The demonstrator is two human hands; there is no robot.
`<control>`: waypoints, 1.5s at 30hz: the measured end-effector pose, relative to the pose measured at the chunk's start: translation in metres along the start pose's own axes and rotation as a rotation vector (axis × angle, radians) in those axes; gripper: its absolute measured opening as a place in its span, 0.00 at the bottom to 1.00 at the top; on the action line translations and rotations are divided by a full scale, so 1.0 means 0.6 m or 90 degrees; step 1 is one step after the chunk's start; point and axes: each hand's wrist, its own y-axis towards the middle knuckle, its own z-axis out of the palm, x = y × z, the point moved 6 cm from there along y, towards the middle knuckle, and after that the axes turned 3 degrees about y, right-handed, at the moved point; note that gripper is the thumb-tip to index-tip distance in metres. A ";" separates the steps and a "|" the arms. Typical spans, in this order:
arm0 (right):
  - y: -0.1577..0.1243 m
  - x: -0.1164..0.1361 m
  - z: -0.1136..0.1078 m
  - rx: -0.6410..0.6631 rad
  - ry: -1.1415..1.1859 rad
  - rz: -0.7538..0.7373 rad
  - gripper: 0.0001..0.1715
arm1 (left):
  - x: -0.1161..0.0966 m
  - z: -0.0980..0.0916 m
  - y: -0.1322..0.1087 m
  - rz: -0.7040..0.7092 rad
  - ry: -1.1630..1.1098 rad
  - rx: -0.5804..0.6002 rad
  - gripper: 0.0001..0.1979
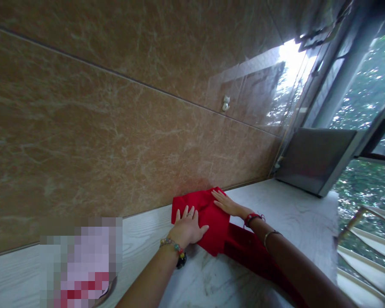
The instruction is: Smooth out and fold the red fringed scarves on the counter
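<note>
A red cloth point(213, 220) lies partly folded on a pale marble-look counter point(295, 214), pushed up against the brown tiled wall. My left hand point(188, 229) rests flat on the cloth's near left part, fingers stretched out, a ring on one finger and a bead bracelet at the wrist. My right hand point(226, 203) lies flat on the cloth's far edge, fingers straight, with a red thread and a thin bangle on the wrist. More red fabric point(253, 256) trails toward me under my right forearm.
A brown marbled tile wall point(115, 119) rises behind the counter, with a small white hook point(225, 103) on it. A grey metal box point(314, 158) stands at the counter's far right by an open window. A blurred-out patch point(83, 265) sits at the lower left.
</note>
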 end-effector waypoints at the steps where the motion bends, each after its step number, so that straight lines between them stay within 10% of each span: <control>1: 0.001 0.000 -0.001 0.001 0.001 0.003 0.34 | -0.001 -0.002 -0.004 -0.007 0.002 0.004 0.36; 9: -0.021 0.067 -0.079 -0.029 0.016 0.000 0.32 | 0.005 -0.035 -0.071 -0.052 0.011 -0.025 0.37; 16: -0.076 0.276 -0.132 -0.054 0.091 -0.182 0.25 | 0.037 -0.048 -0.250 -0.012 0.145 -0.083 0.33; 25: -0.133 0.663 0.013 -0.030 0.163 -0.427 0.18 | 0.265 -0.060 -0.525 -0.074 0.334 -0.300 0.27; 30: -0.124 0.795 0.051 -0.110 0.190 -0.416 0.17 | 0.414 -0.059 -0.630 -0.212 0.282 -0.321 0.25; 34: -0.128 0.858 0.071 -0.126 0.173 -0.455 0.17 | 0.453 -0.044 -0.654 -0.278 0.182 -0.240 0.25; 45: -0.135 0.891 0.111 -0.055 0.171 -0.527 0.18 | 0.415 -0.051 -0.666 -0.338 0.177 -0.133 0.23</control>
